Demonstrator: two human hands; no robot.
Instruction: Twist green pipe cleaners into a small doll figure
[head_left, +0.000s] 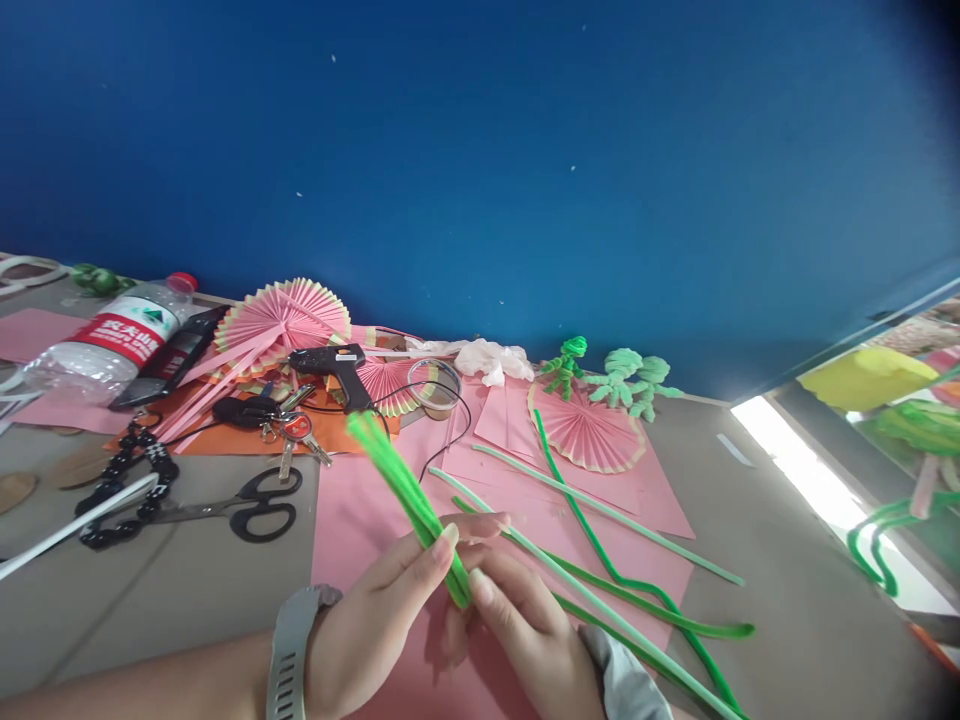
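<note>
A bundle of bright green pipe cleaners, folded together, slants up and left between my hands. My left hand is closed on its middle, thumb pressed over the stems. At the lower end, the fingers of my right hand pinch the bundle near its bend. Loose pipe cleaners lie to the right on pink paper: a pale green one and a darker green one, with others crossing under them. Small twisted green pipe-cleaner figures stand at the back by the blue panel.
A black glue gun lies behind my hands, beside pleated pink paper fans. Keys, black-handled scissors and a plastic bottle are at the left. A blue panel rises along the table's back.
</note>
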